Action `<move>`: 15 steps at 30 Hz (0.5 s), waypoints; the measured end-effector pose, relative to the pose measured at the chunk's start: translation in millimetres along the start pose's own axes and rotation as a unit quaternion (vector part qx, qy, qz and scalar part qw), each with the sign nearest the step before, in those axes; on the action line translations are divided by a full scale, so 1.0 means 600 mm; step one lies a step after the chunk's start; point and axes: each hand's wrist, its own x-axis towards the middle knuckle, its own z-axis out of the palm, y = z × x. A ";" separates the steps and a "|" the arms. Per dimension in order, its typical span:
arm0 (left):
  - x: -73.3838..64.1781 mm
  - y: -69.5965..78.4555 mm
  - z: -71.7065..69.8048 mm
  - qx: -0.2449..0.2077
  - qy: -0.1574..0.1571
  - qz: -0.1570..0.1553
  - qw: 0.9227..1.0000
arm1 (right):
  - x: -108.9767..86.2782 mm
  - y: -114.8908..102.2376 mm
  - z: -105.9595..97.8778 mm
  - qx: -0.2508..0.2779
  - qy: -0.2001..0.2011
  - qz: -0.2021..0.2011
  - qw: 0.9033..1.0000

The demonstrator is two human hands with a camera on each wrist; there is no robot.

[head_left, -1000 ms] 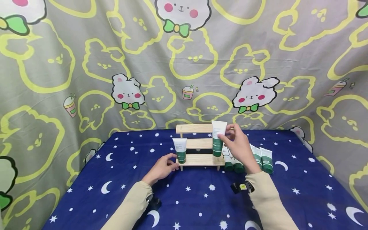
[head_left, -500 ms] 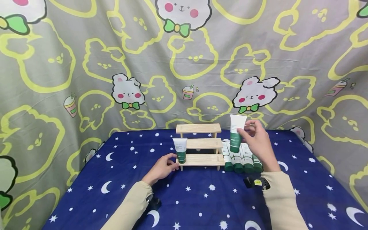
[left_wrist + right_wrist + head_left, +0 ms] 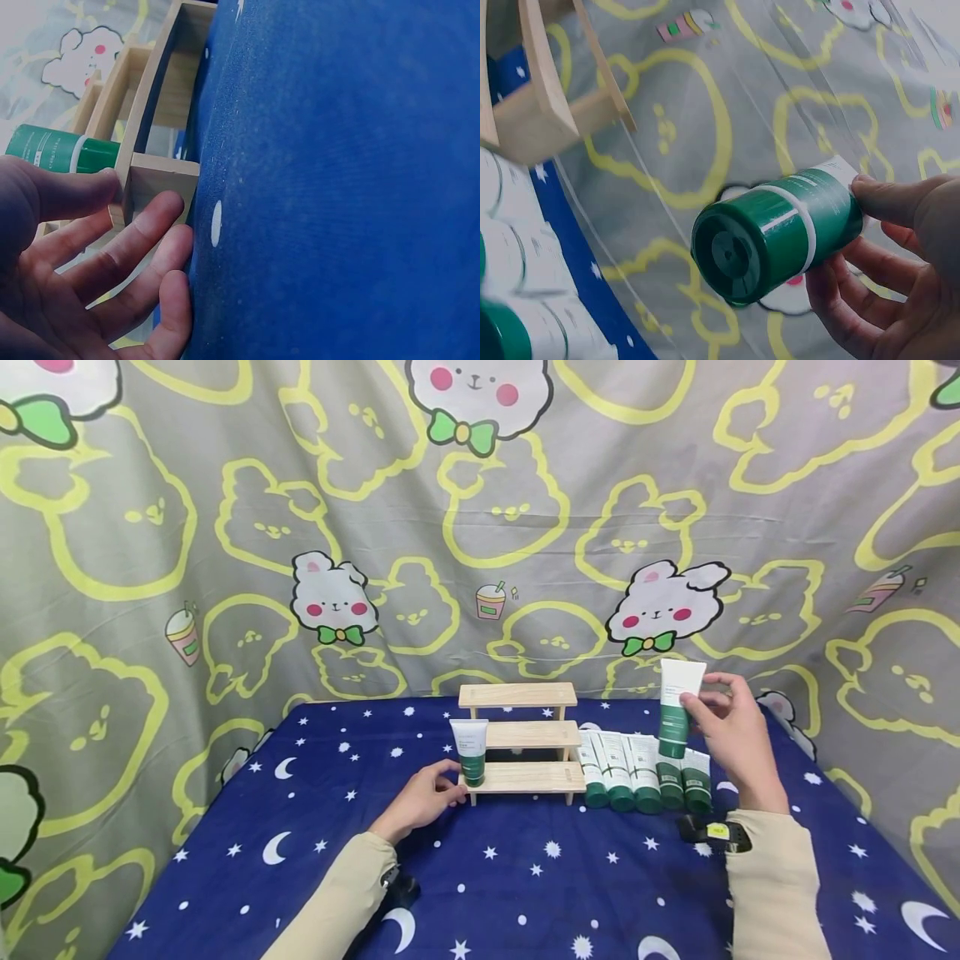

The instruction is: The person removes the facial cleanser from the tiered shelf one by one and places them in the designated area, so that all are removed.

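Observation:
My right hand pinches a white and green squeeze tube upright in the air, cap down, above the right end of a row of tubes. In the right wrist view, the tube's green cap points toward the camera. My left hand grips the left end of the bottom step of a three-step wooden display stand; in the left wrist view the thumb lies on the step's edge, fingers beside its leg. Another squeeze tube stands cap down on that step's left end, next to the left hand.
Several squeeze tubes lie side by side right of the stand, green caps toward the front. A dark blue cloth with moons and stars covers the table. Behind hangs a grey curtain with cartoon animals.
My right hand has carried its tube from above the stand's bottom step to the right, over the row of tubes. The left hand and the standing tube have stayed put.

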 end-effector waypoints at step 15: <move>0.002 -0.003 0.001 0.000 0.003 0.005 1.000 | 0.005 0.100 -0.051 -0.042 0.001 0.069 0.997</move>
